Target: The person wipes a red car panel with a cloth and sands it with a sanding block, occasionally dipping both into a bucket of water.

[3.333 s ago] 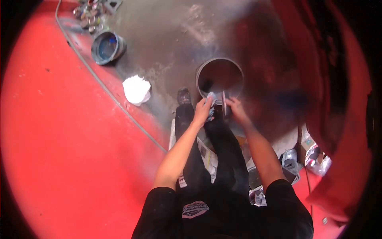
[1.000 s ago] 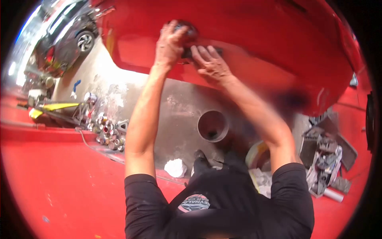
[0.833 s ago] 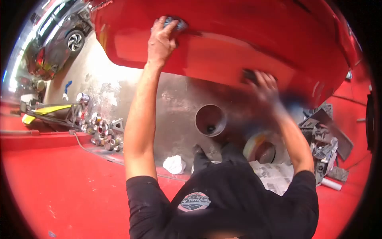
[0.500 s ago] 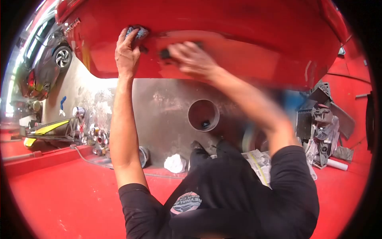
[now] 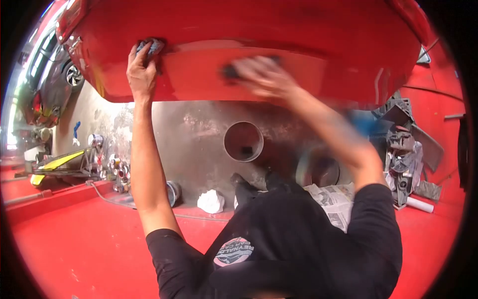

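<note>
Left hand (image 5: 141, 70) at 10 o'clock, fingers curled on a blue-grey rag (image 5: 149, 46) pressed to the red panel (image 5: 298, 30), likely to brace or wipe there. Right hand (image 5: 261, 74) near 12 lies on the panel over a dark pad (image 5: 230, 71); blur hides its finger spread, can't tell. Bucket (image 5: 243, 141) at centre, contents unclear. Panel top cut off.

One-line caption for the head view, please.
Left hand presses a rag to the red panel; blurred right hand holds a dark pad against it.
</note>
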`<state>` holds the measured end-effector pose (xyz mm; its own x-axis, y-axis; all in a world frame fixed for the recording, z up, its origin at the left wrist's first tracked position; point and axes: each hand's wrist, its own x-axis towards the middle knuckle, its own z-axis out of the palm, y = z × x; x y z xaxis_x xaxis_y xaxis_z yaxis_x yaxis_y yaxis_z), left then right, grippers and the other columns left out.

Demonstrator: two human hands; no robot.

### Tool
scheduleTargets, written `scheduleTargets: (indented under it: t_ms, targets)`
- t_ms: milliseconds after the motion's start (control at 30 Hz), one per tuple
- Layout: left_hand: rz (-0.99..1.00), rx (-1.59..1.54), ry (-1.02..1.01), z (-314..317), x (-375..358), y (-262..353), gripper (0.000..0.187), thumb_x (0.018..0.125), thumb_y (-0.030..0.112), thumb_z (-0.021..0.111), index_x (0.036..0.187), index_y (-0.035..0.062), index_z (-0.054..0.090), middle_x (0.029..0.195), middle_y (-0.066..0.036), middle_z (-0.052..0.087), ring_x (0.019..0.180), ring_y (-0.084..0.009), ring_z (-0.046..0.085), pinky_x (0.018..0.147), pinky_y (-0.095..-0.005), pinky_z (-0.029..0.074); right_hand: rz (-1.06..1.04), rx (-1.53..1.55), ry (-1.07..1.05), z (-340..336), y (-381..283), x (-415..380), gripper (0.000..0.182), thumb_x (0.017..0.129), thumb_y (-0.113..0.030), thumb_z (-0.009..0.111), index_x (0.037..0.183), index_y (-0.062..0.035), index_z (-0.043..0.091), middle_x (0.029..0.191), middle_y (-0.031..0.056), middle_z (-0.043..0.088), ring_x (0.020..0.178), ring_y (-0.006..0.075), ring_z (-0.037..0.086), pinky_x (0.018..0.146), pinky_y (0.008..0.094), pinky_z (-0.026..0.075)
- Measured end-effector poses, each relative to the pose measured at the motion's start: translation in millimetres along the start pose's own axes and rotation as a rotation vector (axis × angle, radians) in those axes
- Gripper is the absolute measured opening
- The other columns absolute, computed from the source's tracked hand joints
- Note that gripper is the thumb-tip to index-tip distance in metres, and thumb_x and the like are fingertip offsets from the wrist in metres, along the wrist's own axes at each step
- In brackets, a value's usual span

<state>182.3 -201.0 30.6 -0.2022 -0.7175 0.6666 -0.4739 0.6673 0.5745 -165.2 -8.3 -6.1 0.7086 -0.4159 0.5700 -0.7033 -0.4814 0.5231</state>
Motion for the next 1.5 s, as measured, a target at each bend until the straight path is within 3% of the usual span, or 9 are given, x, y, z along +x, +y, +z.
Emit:
scheduleTargets:
  t_ms: [67, 167, 300, 400, 567, 800, 967, 1200, 1500]
  targets:
    - [0.000, 0.060, 0.010, -0.8, 0.3, -1.8, 0.047, 0.088, 0.004, 0.070, 0.133, 0.0135, 0.079, 0.156, -0.024, 0.058, 0.139, -0.0399, 0.062, 0.117, -0.0433, 0.052, 0.196, 0.078, -0.125, -71.7, 10.5, -90.6, 0.028, 0.097, -0.022, 0.075, 0.123, -0.0160, 0.080, 0.153, 0.0115, 0.061, 0.132, 0.0289, 0.061, 0.109, 0.0499, 0.052]
    - [0.022, 0.137, 0.034, 4.9, -1.5, 24.1, 0.053, 0.082, -0.002, 0.060, 0.131, 0.0079, 0.079, 0.152, -0.022, 0.061, 0.140, -0.0379, 0.061, 0.119, -0.0423, 0.048, 0.184, -0.047, -0.105, -81.8, 23.3, -122.8, 0.025, 0.090, -0.021, 0.077, 0.114, -0.0155, 0.083, 0.147, 0.0115, 0.064, 0.124, 0.0295, 0.065, 0.104, 0.0486, 0.055]
    - [0.056, 0.196, 0.063, 17.7, -4.1, 9.2, 0.053, 0.083, -0.003, 0.058, 0.130, 0.0073, 0.079, 0.144, -0.021, 0.064, 0.135, -0.0359, 0.064, 0.118, -0.0401, 0.050, 0.013, -0.061, -0.028, -4.8, 11.4, 26.8, 0.030, 0.080, -0.021, 0.073, 0.107, -0.0135, 0.083, 0.153, 0.0107, 0.060, 0.130, 0.0286, 0.061, 0.111, 0.0475, 0.050]
    - [-0.019, 0.010, 0.129, 22.8, -7.4, 13.8, 0.048, 0.084, 0.000, 0.063, 0.127, 0.0095, 0.081, 0.135, -0.020, 0.067, 0.125, -0.0362, 0.068, 0.110, -0.0417, 0.055, 0.030, -0.088, -0.125, -17.5, 15.6, 19.5, 0.034, 0.082, -0.023, 0.072, 0.113, -0.0139, 0.082, 0.157, 0.0111, 0.057, 0.133, 0.0286, 0.059, 0.117, 0.0469, 0.046]
    - [0.016, 0.145, 0.069, 14.5, -11.9, 18.2, 0.046, 0.087, 0.002, 0.066, 0.130, 0.0100, 0.080, 0.129, -0.020, 0.068, 0.121, -0.0354, 0.069, 0.108, -0.0409, 0.055, 0.170, -0.043, -0.142, -101.9, 44.5, -176.0, 0.026, 0.091, -0.025, 0.075, 0.115, -0.0228, 0.085, 0.151, 0.0102, 0.062, 0.133, 0.0280, 0.061, 0.113, 0.0469, 0.051]
    - [-0.068, 0.130, 0.093, 21.9, -12.4, 34.3, 0.046, 0.088, 0.003, 0.063, 0.129, 0.0112, 0.081, 0.124, -0.018, 0.069, 0.112, -0.0347, 0.071, 0.102, -0.0407, 0.057, 0.015, -0.066, -0.040, -18.0, 30.0, 18.5, 0.036, 0.083, -0.021, 0.072, 0.116, -0.0136, 0.081, 0.151, 0.0144, 0.058, 0.131, 0.0318, 0.060, 0.113, 0.0466, 0.049]
    - [-0.017, 0.206, 0.088, 19.0, -13.3, 31.7, 0.046, 0.088, 0.002, 0.062, 0.129, 0.0112, 0.081, 0.123, -0.018, 0.069, 0.111, -0.0349, 0.071, 0.101, -0.0402, 0.057, 0.199, -0.001, -0.097, -113.7, 51.7, -172.2, 0.025, 0.092, -0.026, 0.078, 0.116, -0.0241, 0.084, 0.154, 0.0110, 0.062, 0.134, 0.0283, 0.061, 0.113, 0.0482, 0.052]
    - [-0.129, 0.204, 0.089, 27.2, -15.2, 34.9, 0.044, 0.086, 0.002, 0.061, 0.125, 0.0097, 0.081, 0.117, -0.017, 0.069, 0.110, -0.0353, 0.071, 0.100, -0.0419, 0.057, 0.043, -0.054, -0.051, -20.4, 19.6, -0.8, 0.028, 0.081, -0.022, 0.068, 0.099, -0.0072, 0.085, 0.155, 0.0130, 0.060, 0.136, 0.0306, 0.059, 0.119, 0.0498, 0.045]
    - [-0.045, 0.310, -0.047, 1.5, -8.8, 32.1, 0.054, 0.081, 0.005, 0.063, 0.130, 0.0195, 0.080, 0.116, -0.014, 0.066, 0.116, -0.0375, 0.066, 0.100, -0.0475, 0.058, 0.102, 0.014, -0.106, -47.0, -0.7, -106.8, 0.026, 0.096, -0.030, 0.075, 0.119, -0.0211, 0.083, 0.152, 0.0128, 0.064, 0.134, 0.0294, 0.062, 0.114, 0.0478, 0.049]
